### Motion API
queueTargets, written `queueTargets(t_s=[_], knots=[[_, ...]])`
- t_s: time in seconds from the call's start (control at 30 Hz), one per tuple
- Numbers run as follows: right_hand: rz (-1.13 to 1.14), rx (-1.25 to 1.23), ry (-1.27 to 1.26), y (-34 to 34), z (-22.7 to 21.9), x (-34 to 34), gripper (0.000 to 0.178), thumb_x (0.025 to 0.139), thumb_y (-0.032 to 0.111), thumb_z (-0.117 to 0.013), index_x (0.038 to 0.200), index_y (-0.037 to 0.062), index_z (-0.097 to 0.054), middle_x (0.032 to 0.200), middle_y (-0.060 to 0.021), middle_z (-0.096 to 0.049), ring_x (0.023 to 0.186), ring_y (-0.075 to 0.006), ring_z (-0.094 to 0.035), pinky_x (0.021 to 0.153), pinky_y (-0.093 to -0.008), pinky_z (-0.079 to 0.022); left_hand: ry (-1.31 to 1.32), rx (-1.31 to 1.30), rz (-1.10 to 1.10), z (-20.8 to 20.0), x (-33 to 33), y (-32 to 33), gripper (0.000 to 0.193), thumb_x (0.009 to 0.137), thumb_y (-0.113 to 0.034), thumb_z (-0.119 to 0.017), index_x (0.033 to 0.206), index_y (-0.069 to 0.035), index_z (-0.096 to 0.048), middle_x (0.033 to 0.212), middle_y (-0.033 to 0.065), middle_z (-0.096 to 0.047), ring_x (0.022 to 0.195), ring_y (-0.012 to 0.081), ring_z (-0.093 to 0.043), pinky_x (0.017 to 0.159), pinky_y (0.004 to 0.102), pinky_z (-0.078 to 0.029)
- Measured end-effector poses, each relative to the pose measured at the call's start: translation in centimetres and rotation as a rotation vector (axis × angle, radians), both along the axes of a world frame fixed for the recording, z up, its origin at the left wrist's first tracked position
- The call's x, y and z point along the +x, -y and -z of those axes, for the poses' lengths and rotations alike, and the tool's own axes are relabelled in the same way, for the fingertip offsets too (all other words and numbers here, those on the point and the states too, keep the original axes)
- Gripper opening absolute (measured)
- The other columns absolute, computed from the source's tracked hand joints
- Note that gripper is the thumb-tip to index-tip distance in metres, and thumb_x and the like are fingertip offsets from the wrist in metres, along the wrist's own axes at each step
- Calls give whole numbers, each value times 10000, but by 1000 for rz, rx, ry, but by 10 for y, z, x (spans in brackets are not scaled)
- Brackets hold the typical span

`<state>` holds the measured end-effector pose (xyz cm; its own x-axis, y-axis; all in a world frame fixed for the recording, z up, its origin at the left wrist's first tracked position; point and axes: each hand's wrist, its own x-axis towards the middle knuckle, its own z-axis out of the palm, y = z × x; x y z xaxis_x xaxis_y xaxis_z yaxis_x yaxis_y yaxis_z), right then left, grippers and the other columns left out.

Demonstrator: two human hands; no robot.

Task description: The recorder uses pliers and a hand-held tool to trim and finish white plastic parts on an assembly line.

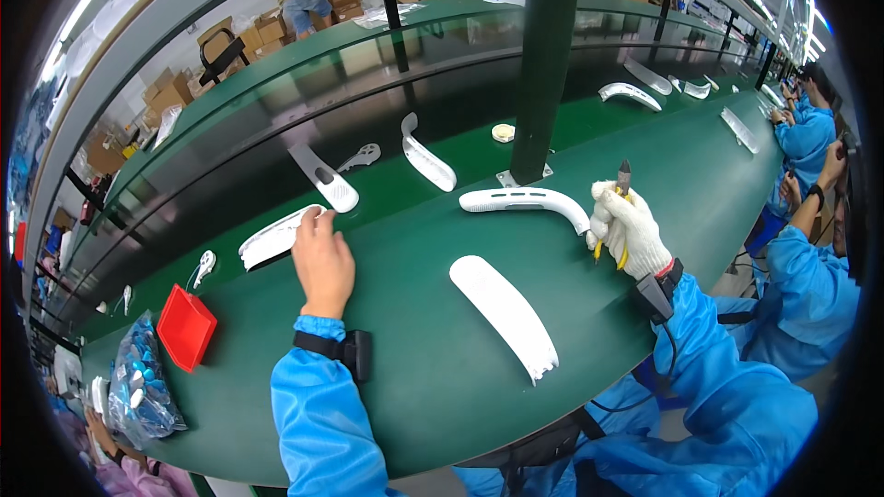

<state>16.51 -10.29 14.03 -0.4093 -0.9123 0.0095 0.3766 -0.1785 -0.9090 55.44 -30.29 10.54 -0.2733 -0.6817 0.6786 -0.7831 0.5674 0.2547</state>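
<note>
My bare left hand [325,265] has its fingertips closed on the right end of a white ribbed plastic shell [270,239] at the belt's far side. In my right hand [635,232], which wears a white knit glove, is a pair of pliers with yellow handles [621,256], jaws pointing up. Just left of that glove lies a curved white plastic shell with slots [525,200]; its right end reaches the glove. A smooth white plastic cover [505,316] rests between my hands, nearer to me.
A green post [543,64] rises behind the green work surface [405,359]. More white shells [429,156] lie along the far edge. On the left are a red tray [187,327] and a clear bag of blue and white parts [143,387]. Co-workers in blue [801,258] sit at right.
</note>
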Motion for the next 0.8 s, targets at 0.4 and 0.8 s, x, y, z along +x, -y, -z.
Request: queueTargets(t_s=[0.4,0.8], knots=[[-66,295,-883,38,-69,57,227,958,247,-618,1044,37,-620,720,-27,-584,568,-120,-572,552,-275,-484,167,158,-169,31,-49,33,378,947,-267,-617,1298,-132,-655,1476,182,-465,1218,401,-513,1020,524,-377],[-151,538,-1981,210,-61,130,413,939,392,-551,959,19,-726,886,-226,-708,831,-397,-700,777,-488,-549,265,55,-23,39,-64,56,305,911,-172,-562,1168,-185,-726,1483,160,-492,1389,400,-411,1136,669,-213]])
